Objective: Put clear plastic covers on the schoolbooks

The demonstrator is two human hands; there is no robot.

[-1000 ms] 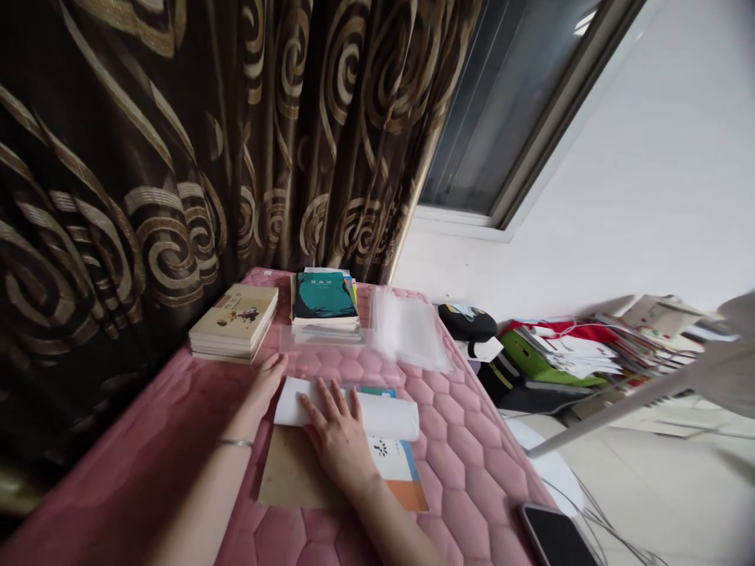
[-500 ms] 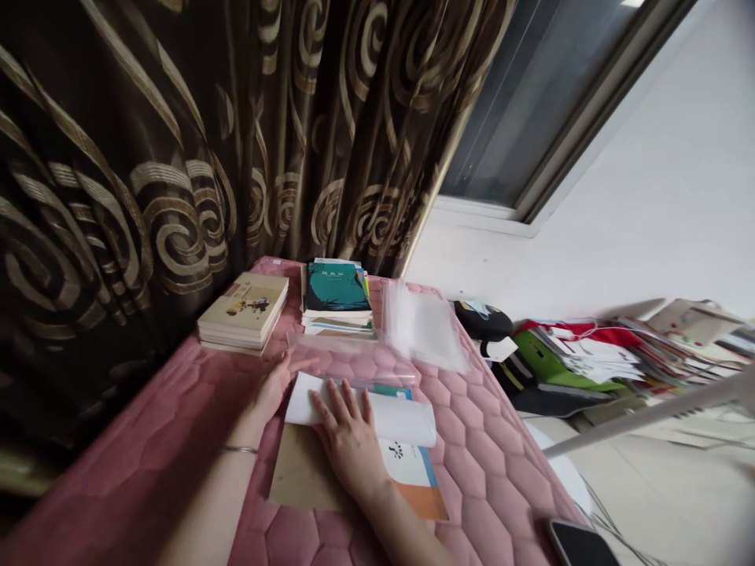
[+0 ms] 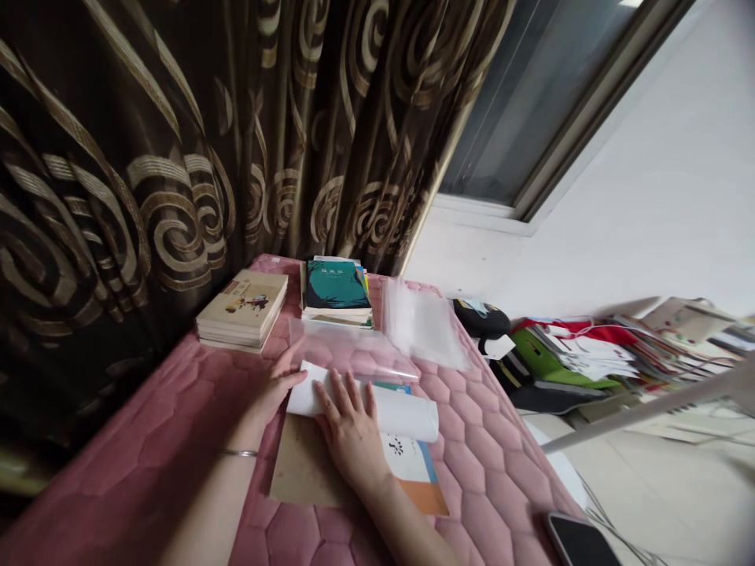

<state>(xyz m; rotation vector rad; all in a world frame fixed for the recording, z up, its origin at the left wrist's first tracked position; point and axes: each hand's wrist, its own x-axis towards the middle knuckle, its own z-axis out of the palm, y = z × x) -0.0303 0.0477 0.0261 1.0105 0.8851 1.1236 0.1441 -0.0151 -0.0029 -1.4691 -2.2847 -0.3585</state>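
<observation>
A book [image 3: 307, 464] lies spread face down on the pink quilted cover, its cover part tan and part white, blue and orange. A white sheet [image 3: 406, 414] is curled over its upper part. My right hand [image 3: 351, 432] presses flat on that sheet, fingers spread. Beside the sheet's left end is my left hand [image 3: 274, 389], fingers apart, the thumb at the sheet's corner and the fingertips by the left edge of a clear plastic cover [image 3: 354, 354]. Whether those fingertips grip the plastic I cannot make out. The plastic extends beyond the book's far edge.
Tan books [image 3: 244, 306] are stacked at the far left, next to a pile topped by a teal book [image 3: 336, 284]. Clear plastic sheets [image 3: 421, 326] lie to their right. A phone [image 3: 581, 542] rests at the near right edge. Papers and a green folder [image 3: 543, 354] stand beyond.
My left hand's fingers have bent upward and its thumb has come to the white sheet's corner. The plastic cover's left far edge has risen slightly. My right hand stays pressed on the sheet.
</observation>
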